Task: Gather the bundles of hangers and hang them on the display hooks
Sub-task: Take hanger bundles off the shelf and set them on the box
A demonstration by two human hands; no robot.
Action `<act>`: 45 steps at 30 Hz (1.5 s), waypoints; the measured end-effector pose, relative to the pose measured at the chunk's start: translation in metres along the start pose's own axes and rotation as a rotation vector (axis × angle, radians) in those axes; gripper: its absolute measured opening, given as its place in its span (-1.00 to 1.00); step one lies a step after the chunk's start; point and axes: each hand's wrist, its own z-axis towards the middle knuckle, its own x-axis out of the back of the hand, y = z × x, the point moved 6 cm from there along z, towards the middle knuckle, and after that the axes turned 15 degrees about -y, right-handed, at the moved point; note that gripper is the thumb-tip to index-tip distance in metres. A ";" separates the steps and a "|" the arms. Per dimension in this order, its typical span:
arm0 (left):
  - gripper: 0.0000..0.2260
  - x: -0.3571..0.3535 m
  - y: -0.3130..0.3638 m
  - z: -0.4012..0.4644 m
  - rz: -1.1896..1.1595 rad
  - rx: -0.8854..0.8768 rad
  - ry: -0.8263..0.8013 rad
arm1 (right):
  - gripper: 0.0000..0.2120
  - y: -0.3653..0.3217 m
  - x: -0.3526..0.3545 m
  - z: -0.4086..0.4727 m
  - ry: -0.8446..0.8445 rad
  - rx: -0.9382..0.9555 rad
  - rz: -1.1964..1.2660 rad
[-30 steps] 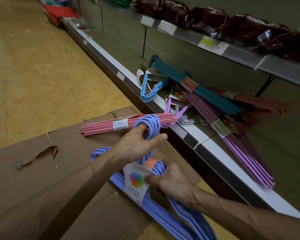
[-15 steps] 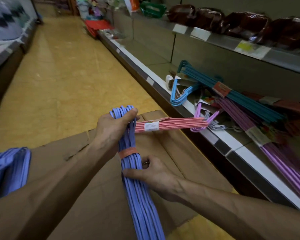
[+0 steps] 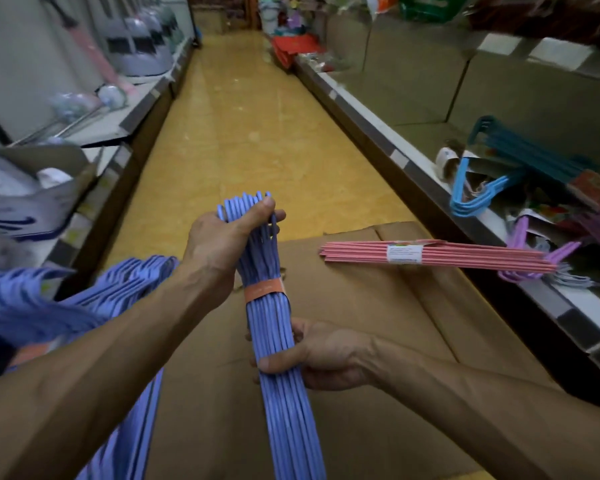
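Observation:
A bundle of periwinkle-blue hangers (image 3: 274,327) with an orange band stands nearly upright over a cardboard box (image 3: 378,327). My left hand (image 3: 222,237) grips its hook end at the top. My right hand (image 3: 312,355) clasps the bundle lower down. More blue hanger bundles (image 3: 84,299) hang under my left forearm. A pink hanger bundle (image 3: 430,254) lies flat on the box toward the right shelf. Teal, light blue and purple hanger bundles (image 3: 520,174) lie on the right shelf. No display hooks are visible.
A yellow aisle floor (image 3: 257,133) runs ahead between two shelf units. The left shelf (image 3: 118,123) carries grey basins and long-handled items. The right shelf edge (image 3: 413,168) runs close beside the box. Dark packaged goods sit on the upper right shelf.
My view has swung left and up the aisle. The blue bundle was turned from lying on the box to upright, my left hand now on its hooks and my right hand lower.

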 end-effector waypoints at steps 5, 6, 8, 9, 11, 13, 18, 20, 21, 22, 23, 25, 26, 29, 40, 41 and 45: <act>-0.58 0.063 0.000 -0.002 0.337 0.068 -0.022 | -0.67 -0.001 -0.014 0.056 0.038 0.034 -0.160; -0.45 0.075 0.002 -0.004 0.488 0.089 -0.012 | -0.67 0.001 -0.014 0.067 0.070 0.031 -0.188; -0.29 0.102 0.004 -0.008 0.783 0.162 0.000 | -0.69 0.004 -0.015 0.090 0.123 0.039 -0.245; -0.22 0.116 0.006 -0.012 0.929 0.234 0.008 | -0.71 0.005 -0.016 0.100 0.145 0.046 -0.269; -0.05 0.145 0.011 -0.017 1.252 0.367 0.036 | -0.74 0.009 -0.016 0.120 0.197 0.048 -0.309; -0.01 0.173 0.017 -0.019 1.546 0.380 0.096 | -0.77 0.015 -0.016 0.139 0.240 0.036 -0.336; -0.08 0.210 0.014 -0.024 1.693 0.210 0.097 | -0.57 0.033 -0.026 0.179 0.282 -0.014 -0.387; -0.20 0.209 0.010 -0.027 1.704 0.110 0.029 | -0.60 0.035 -0.034 0.190 0.285 -0.004 -0.389; -0.24 0.208 0.009 -0.029 1.696 0.081 0.010 | -0.62 0.037 -0.038 0.194 0.282 -0.005 -0.384; -0.27 0.208 0.009 -0.031 1.678 0.060 0.004 | -0.62 0.041 -0.040 0.199 0.280 -0.011 -0.377; -0.29 0.209 0.009 -0.033 1.656 0.046 0.011 | -0.62 0.044 -0.044 0.202 0.269 -0.019 -0.371; -0.32 0.212 0.011 -0.036 1.623 0.027 0.036 | -0.61 0.051 -0.050 0.209 0.251 -0.036 -0.369; -0.33 0.214 0.011 -0.038 1.618 0.026 0.039 | -0.61 0.054 -0.052 0.211 0.248 -0.043 -0.378; -0.36 0.217 0.006 -0.039 1.586 0.066 0.013 | -0.61 0.055 -0.052 0.212 0.228 -0.053 -0.420; -0.53 0.206 0.002 -0.032 1.621 0.293 0.079 | -0.21 0.045 -0.045 0.204 0.140 -0.203 -0.729; -0.54 0.203 0.005 -0.031 1.642 0.283 0.088 | -0.34 0.036 -0.049 0.193 0.126 -0.216 -0.747; -0.66 0.180 0.021 -0.030 1.562 0.048 0.136 | -0.76 0.024 -0.032 0.159 0.137 -0.217 -0.725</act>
